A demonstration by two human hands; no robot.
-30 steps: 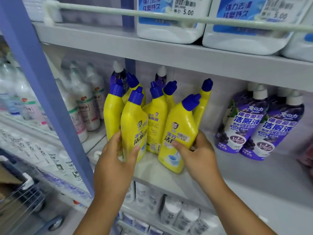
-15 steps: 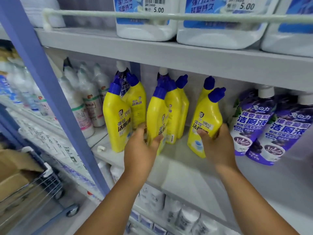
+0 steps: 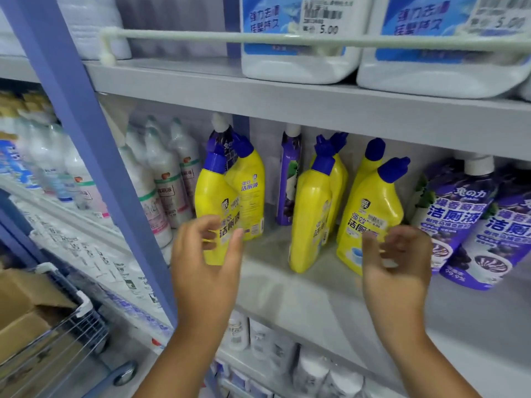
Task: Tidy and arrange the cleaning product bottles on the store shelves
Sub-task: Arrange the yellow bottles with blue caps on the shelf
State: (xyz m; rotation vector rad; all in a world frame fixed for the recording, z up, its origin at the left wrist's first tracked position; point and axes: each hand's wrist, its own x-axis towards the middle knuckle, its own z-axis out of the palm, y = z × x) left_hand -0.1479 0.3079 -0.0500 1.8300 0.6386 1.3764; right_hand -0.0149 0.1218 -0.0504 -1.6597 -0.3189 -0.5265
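1. Both hands hovered in front of the yellow toilet-cleaner bottles on the grey middle shelf (image 3: 287,285), the landmark for everything here. The left hand (image 3: 205,262) was released, fingers loosely spread just before the left pair of yellow bottles (image 3: 230,202); whether a fingertip touched the front label could not be told. The right hand (image 3: 398,271) was likewise released, fingers relaxed before the rightmost yellow bottle (image 3: 370,216), grasping nothing.

2. Six yellow bottles appeared to stand toward the back of that shelf in three loose pairs, with a gap after the left pair. A slim purple bottle (image 3: 288,179) stood at the shelf's rear within that gap, and purple pouches (image 3: 459,222) sat at the shelf's right end.

3. Each yellow bottle's long axis ran roughly vertical, base on the shelf and blue cap up. The angled necks did not agree in direction. The middle pair (image 3: 313,214) showed a narrow side to the aisle, while the others showed their labels.

4. Done well, the step in hand would likely mean gripping each bottle low on the body, turning labels to face the aisle, closing the gap, and keeping bases flat so the tall, narrow bottles do not topple.
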